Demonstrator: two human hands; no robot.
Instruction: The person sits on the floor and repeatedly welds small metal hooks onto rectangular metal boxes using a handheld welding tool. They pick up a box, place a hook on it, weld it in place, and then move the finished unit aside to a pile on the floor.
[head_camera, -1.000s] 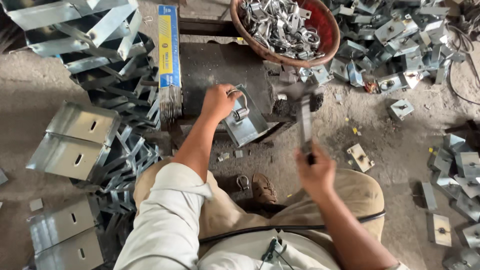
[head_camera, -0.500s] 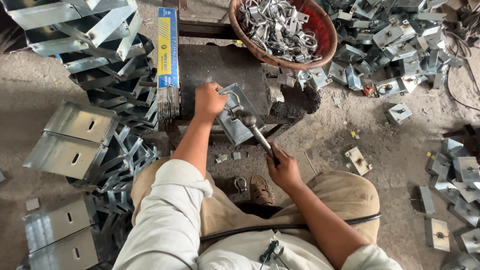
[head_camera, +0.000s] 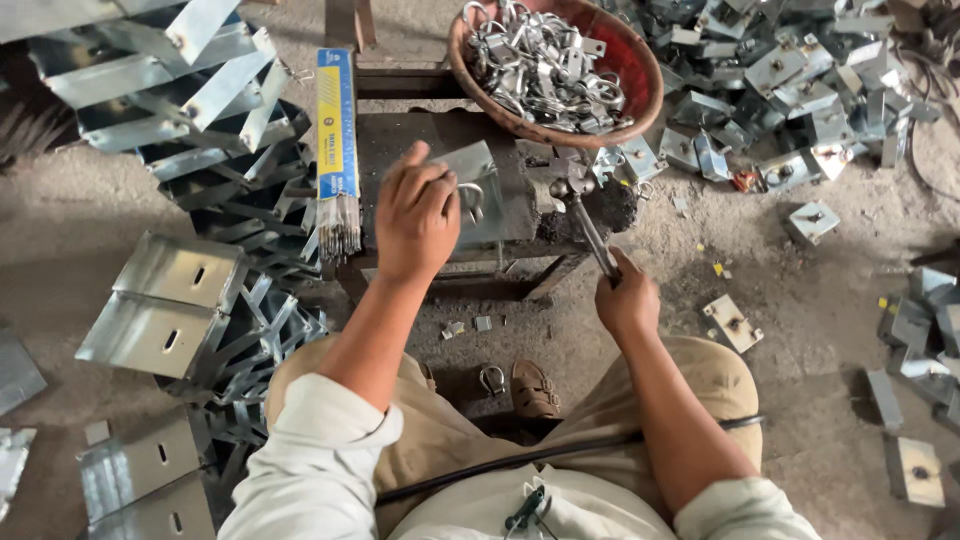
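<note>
1. A dark metal block (head_camera: 420, 135) is set on the dusty floor, just under a red bowl (head_camera: 640, 60) full of shiny metal clips.
2. A shiny metal bracket (head_camera: 480, 190) is pressed down on the block by the left hand (head_camera: 415, 215), fingers curled over it.
3. A hammer (head_camera: 585, 215) is gripped tight in the right hand (head_camera: 625, 295), its head resting on the block beside the bracket.
</note>
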